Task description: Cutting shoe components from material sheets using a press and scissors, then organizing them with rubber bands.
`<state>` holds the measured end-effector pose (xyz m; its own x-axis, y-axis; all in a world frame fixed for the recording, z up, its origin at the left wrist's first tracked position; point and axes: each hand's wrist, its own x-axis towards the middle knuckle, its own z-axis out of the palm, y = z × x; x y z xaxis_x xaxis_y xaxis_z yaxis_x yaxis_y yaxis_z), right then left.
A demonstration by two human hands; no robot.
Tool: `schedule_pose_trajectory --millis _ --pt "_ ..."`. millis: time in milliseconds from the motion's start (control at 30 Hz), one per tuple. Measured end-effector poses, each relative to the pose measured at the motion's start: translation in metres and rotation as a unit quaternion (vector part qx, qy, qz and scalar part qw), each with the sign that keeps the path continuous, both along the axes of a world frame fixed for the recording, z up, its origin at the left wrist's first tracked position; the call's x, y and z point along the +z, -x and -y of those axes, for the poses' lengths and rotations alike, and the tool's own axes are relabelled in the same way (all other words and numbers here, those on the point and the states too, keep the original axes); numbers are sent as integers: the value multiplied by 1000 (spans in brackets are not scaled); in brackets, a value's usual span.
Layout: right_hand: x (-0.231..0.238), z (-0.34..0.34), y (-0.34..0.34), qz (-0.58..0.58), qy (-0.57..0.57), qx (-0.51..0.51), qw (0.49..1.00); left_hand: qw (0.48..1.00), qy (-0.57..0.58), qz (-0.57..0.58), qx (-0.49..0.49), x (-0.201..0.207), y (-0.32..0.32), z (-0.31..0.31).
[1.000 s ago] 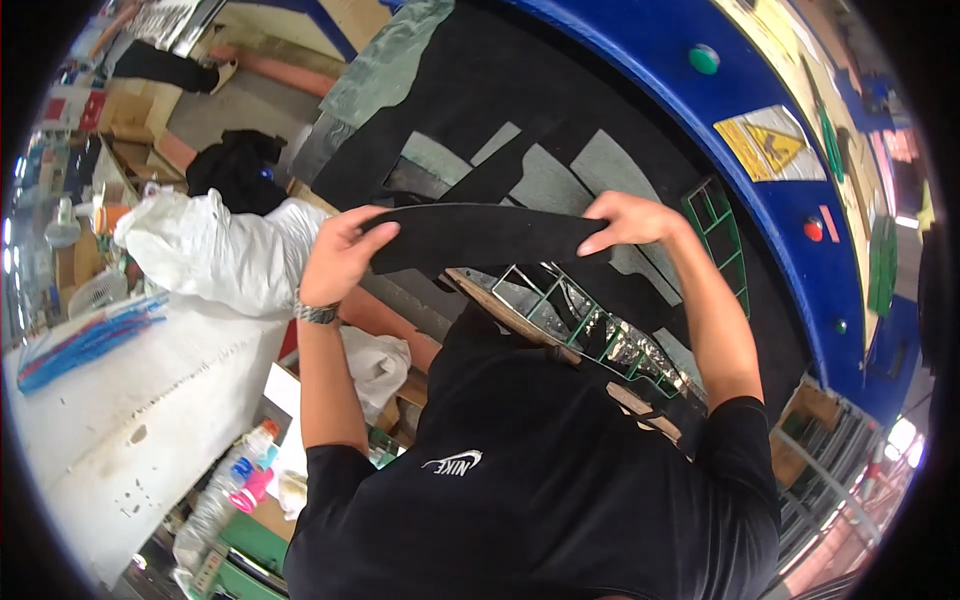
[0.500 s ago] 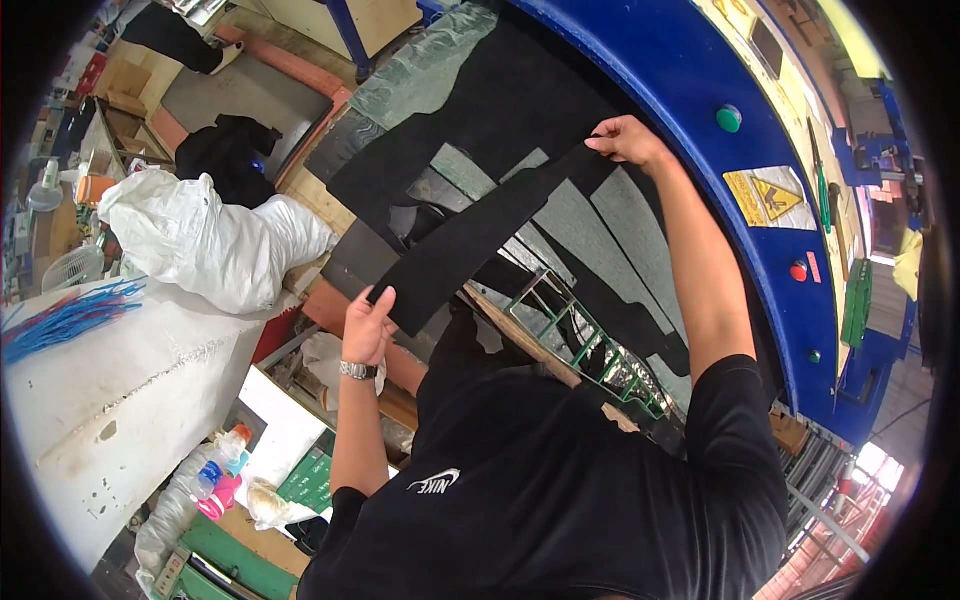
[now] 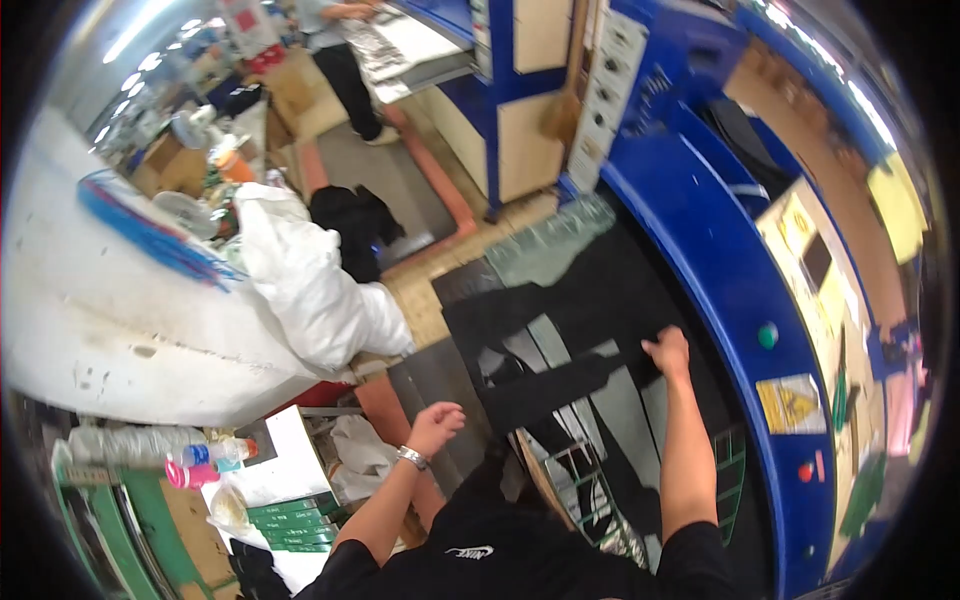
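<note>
The person's left hand (image 3: 437,428) hangs in the air just off the left edge of the machine bed (image 3: 466,284), fingers loosely half curled, with nothing in it. The right hand (image 3: 668,352) is over the bed, toward its right edge, thumb pointing left, at the end of a long black strip (image 3: 550,392); from here I can't tell whether the fingers pinch the strip or only rest by it. The strip lies slantwise across the bed, from the left edge toward the right hand, passing over pale grey openings in a larger black sheet (image 3: 605,275). A crumpled clear plastic sheet (image 3: 553,242) covers the far left corner. Green metal frames sit along the near edge, beside a wooden strip. A curved blue machine housing (image 3: 690,225) flanks the right edge, and a white sack (image 3: 320,305) slumps well off the left one.
</note>
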<state>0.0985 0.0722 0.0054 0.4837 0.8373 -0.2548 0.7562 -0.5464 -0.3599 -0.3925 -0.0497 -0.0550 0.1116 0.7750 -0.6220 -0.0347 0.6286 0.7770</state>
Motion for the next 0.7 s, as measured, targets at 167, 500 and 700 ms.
schedule_pose_trajectory --millis 167,500,700 --pt "-2 -3 8 -1 -16 10 1000 995 -19 -18 -98 40 -23 -5" --pt "220 72 106 -73 -268 459 844 909 -331 -143 -207 139 -72 8" --pt "331 132 170 -73 -321 707 626 855 -477 -128 -159 217 -100 35"
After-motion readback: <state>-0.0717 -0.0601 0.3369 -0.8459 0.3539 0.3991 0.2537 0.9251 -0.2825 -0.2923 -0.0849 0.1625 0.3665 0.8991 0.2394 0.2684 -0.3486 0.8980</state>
